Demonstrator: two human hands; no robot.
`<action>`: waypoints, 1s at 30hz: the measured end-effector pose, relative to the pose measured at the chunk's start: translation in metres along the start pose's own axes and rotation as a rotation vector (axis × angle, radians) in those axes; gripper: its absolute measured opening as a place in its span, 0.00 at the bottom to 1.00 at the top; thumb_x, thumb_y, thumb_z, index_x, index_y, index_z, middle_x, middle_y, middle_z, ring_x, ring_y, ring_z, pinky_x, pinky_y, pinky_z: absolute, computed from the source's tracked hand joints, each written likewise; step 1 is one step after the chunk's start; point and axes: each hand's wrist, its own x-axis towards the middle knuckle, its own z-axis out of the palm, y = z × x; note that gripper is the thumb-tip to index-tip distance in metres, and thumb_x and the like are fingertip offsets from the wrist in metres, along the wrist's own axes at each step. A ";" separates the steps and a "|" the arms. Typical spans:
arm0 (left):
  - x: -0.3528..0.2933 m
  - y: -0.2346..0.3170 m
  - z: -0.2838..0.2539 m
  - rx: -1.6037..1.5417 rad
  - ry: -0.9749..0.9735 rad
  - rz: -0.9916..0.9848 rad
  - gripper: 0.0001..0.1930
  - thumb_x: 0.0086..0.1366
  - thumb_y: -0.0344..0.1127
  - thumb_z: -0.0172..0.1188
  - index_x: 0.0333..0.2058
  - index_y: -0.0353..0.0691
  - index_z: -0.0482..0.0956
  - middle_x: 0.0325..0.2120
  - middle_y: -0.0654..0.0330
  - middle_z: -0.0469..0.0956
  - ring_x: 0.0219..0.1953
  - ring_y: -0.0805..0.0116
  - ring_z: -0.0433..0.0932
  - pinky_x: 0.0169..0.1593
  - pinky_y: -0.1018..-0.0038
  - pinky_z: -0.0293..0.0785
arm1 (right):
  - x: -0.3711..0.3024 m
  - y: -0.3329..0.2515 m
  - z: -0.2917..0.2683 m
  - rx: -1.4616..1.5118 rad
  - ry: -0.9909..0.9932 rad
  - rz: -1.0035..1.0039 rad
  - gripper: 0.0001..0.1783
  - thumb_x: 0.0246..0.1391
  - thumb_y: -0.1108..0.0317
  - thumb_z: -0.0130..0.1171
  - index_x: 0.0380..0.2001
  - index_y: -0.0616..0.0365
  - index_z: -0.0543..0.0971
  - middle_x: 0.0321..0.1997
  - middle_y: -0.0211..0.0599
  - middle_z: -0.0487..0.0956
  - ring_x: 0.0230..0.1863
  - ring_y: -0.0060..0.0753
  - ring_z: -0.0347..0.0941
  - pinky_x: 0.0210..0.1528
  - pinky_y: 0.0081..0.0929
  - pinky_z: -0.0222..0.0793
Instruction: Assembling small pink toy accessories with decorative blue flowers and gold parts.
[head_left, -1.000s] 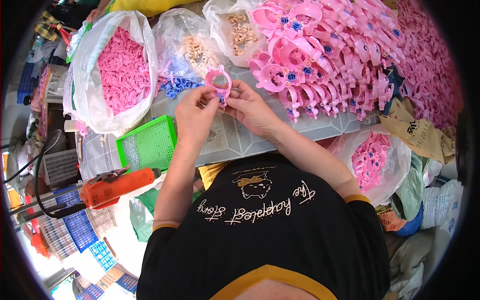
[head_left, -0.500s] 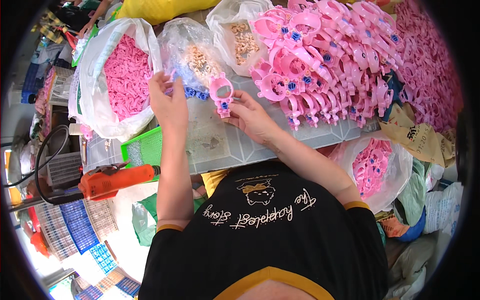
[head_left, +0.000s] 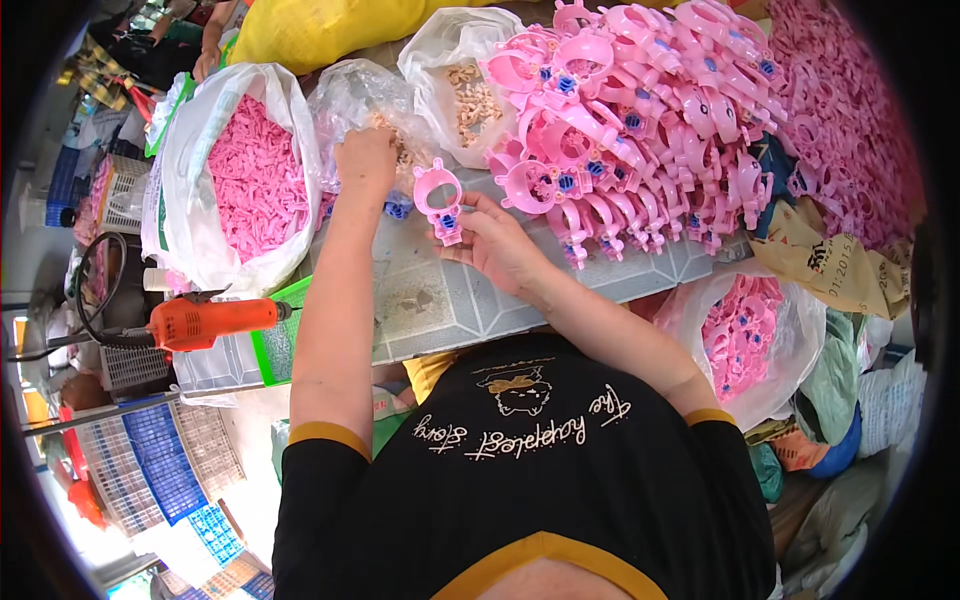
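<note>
Your right hand (head_left: pixel 497 243) is grasping a pink ring-shaped piece (head_left: pixel 436 207) by its narrow lower end, and that piece is sitting just beyond your thumb and fingers, above the worktop (head_left: pixel 430 310), with its round opening pointing away from you. A small blue part (head_left: pixel 447 222) is showing on it, close to your grip. Your left hand (head_left: pixel 366 160) is reaching farther out, over a clear plastic bag (head_left: pixel 345 90) with beige pieces (head_left: pixel 410 152) in it; its fingertips are hiding from view, so you are leaving it unclear whether they are pinching anything. Loose blue parts (head_left: pixel 398 208) are lying between your two hands. Just left of your left hand, a white bag (head_left: pixel 180 205) is holding many pink pieces (head_left: pixel 258 185). Beyond your right hand, another white bag (head_left: pixel 425 65) is holding more beige bits (head_left: pixel 472 105), and to that hand's right a large heap of pink ring pieces (head_left: pixel 640 120) is spreading. Nearer you than your left hand, beside its forearm, a green tray (head_left: pixel 268 358) is resting behind an orange power tool (head_left: pixel 212 323).
</note>
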 end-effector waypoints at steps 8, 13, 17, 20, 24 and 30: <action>-0.046 0.005 -0.035 -0.549 0.267 -0.021 0.11 0.64 0.38 0.63 0.40 0.39 0.87 0.34 0.52 0.86 0.36 0.55 0.83 0.44 0.60 0.77 | 0.005 0.004 -0.005 0.029 -0.011 -0.058 0.26 0.68 0.68 0.53 0.65 0.59 0.61 0.56 0.44 0.77 0.56 0.39 0.78 0.61 0.41 0.74; -0.108 0.032 -0.068 -0.888 0.133 -0.142 0.11 0.64 0.32 0.68 0.42 0.33 0.86 0.31 0.61 0.85 0.32 0.77 0.78 0.40 0.78 0.74 | 0.005 0.005 -0.005 0.074 -0.024 -0.068 0.27 0.69 0.66 0.55 0.66 0.59 0.61 0.57 0.43 0.77 0.57 0.38 0.78 0.62 0.37 0.74; -0.129 0.040 -0.056 -0.944 0.132 -0.065 0.09 0.63 0.32 0.68 0.40 0.37 0.86 0.31 0.56 0.85 0.33 0.67 0.82 0.41 0.71 0.77 | 0.004 0.006 -0.003 0.064 -0.054 -0.063 0.26 0.69 0.66 0.55 0.66 0.58 0.63 0.58 0.42 0.76 0.56 0.35 0.77 0.62 0.35 0.73; -0.133 0.044 -0.054 -0.828 0.182 0.015 0.08 0.62 0.31 0.68 0.39 0.37 0.85 0.30 0.55 0.84 0.33 0.62 0.82 0.40 0.68 0.77 | 0.003 0.007 -0.003 0.038 -0.084 -0.076 0.24 0.69 0.66 0.55 0.65 0.56 0.64 0.58 0.39 0.76 0.56 0.32 0.77 0.62 0.34 0.73; -0.133 0.046 -0.052 -0.734 0.210 0.078 0.08 0.60 0.30 0.69 0.38 0.38 0.86 0.30 0.54 0.84 0.33 0.58 0.80 0.39 0.65 0.76 | 0.003 0.007 -0.004 -0.003 -0.099 -0.099 0.24 0.69 0.68 0.55 0.65 0.55 0.65 0.60 0.38 0.75 0.57 0.30 0.75 0.63 0.32 0.72; -0.135 0.047 -0.055 -0.743 0.217 0.076 0.08 0.60 0.29 0.69 0.39 0.38 0.86 0.32 0.56 0.84 0.34 0.63 0.80 0.39 0.69 0.76 | 0.000 0.005 0.001 -0.012 -0.095 -0.116 0.24 0.70 0.70 0.54 0.65 0.56 0.64 0.62 0.38 0.73 0.60 0.30 0.73 0.64 0.33 0.72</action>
